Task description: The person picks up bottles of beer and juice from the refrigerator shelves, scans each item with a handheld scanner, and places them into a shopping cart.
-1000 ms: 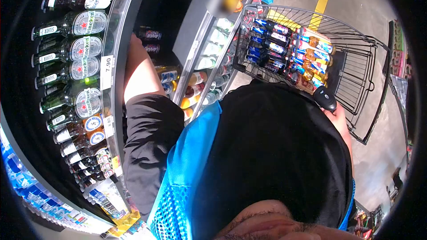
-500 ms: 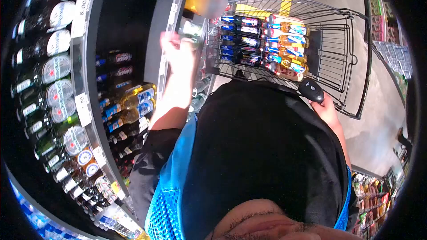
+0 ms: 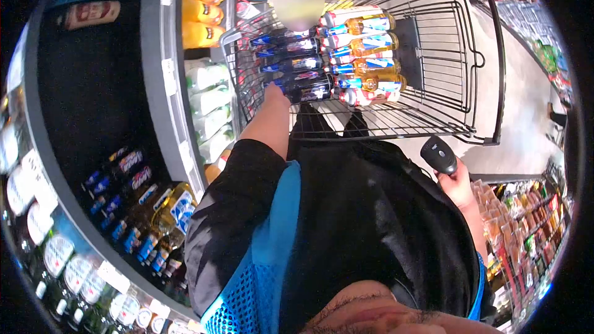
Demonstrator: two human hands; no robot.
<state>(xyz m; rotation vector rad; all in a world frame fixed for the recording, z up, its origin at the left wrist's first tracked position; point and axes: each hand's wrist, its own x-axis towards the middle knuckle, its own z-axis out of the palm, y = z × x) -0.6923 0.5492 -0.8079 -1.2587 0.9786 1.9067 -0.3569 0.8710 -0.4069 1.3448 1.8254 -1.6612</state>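
Our left hand (image 3: 278, 95) reaches into the wire shopping cart (image 3: 408, 52), at the neck of the nearest dark bottle (image 3: 317, 90); we cannot tell how tightly its fingers close. Amber bottles (image 3: 371, 63) are just right of those dark ones. Our right hand (image 3: 456, 187) wraps round a black barcode scanner (image 3: 439, 156), with the cart's mesh standing between it and the bottles. Left of our left hand, green-and-white bottles (image 3: 213, 110) and orange bottles (image 3: 203, 12) line a shelf (image 3: 168, 43).

Left hand (image 3: 277, 93) on a bottle (image 3: 314, 89) in the cart (image 3: 409, 43) — right hand (image 3: 456, 185) holding a scanner (image 3: 439, 155).
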